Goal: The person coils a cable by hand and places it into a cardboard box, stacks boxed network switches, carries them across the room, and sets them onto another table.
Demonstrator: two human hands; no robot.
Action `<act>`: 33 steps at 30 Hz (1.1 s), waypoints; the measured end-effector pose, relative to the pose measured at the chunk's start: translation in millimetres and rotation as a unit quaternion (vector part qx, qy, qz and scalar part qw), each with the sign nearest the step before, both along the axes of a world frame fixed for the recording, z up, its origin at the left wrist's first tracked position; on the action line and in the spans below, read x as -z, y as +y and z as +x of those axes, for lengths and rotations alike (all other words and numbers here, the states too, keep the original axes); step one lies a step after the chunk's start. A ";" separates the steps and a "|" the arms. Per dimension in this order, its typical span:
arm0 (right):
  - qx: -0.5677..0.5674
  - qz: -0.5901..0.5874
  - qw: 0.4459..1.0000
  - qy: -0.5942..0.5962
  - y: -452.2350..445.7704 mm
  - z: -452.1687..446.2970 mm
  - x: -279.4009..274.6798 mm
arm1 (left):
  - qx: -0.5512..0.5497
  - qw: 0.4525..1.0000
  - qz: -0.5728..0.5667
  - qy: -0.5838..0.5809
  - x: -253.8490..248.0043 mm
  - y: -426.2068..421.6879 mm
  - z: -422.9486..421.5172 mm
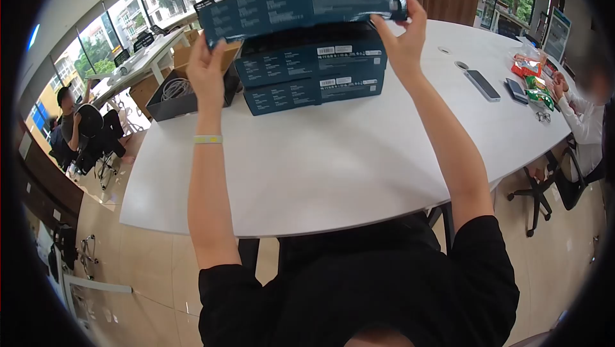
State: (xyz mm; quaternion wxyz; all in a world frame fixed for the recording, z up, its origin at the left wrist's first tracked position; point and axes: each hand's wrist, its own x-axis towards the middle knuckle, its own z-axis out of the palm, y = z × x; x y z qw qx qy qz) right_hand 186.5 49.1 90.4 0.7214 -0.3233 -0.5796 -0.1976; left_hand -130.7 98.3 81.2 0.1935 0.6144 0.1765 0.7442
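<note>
Both my hands hold a long dark teal box [288,12] with printed text and white labels, lifted and slightly tilted over a stack. My left hand [206,68] grips its lower left end, and my right hand [405,36] grips its right end, fingers behind and thumb in front. Below it, two similar teal boxes lie one on the other: the upper box [288,68] and the lower box [285,98], which rests on the white table [307,161]. Whether the held box touches the stack at its back, I cannot tell.
An open dark box [182,111] with a coiled cable [176,89] stands left of the stack. On the right lie a phone [482,85], a second dark device [516,90], glasses [543,117] and snack packets [528,66]. Seated people are at the right edge and far left.
</note>
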 end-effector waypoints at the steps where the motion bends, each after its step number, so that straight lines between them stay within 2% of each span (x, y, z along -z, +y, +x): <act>1: 0.046 -0.029 0.998 -0.012 8.2 -1.0 3.0 | 0.000 1.000 -0.017 -0.012 5.4 4.8 2.8; 2: 0.092 -0.060 0.994 -0.023 15.2 -1.7 8.3 | 0.001 0.999 -0.036 -0.023 12.2 9.3 5.6; 3: 0.091 -0.062 0.994 -0.021 20.5 -1.3 17.3 | 0.000 0.999 -0.037 -0.020 22.5 20.7 2.8; 5: 0.110 -0.151 0.982 -0.006 30.6 4.8 34.9 | 0.017 0.995 -0.095 -0.016 42.5 43.5 -1.9; 7: 0.113 -0.150 0.982 0.006 35.4 6.1 38.5 | -0.002 0.995 -0.099 -0.012 46.4 44.8 -1.9; 9: 0.090 -0.221 0.970 0.040 35.7 8.2 38.5 | 0.002 0.994 -0.112 -0.013 47.9 48.4 -2.8; 12: 0.113 -0.218 0.969 0.021 32.0 7.4 37.0 | 0.061 0.987 -0.132 -0.073 51.7 53.6 2.7; 15: 0.093 -0.222 0.970 0.041 36.7 8.4 39.9 | 0.064 0.984 -0.139 -0.093 52.2 55.6 6.4; 31: 0.076 -0.243 0.964 0.076 51.3 20.9 42.3 | 0.000 0.987 -0.149 -0.057 50.8 49.2 11.3; 33: 0.037 -0.238 0.967 0.087 53.1 24.5 43.5 | 0.004 0.986 -0.152 -0.065 48.8 46.5 10.2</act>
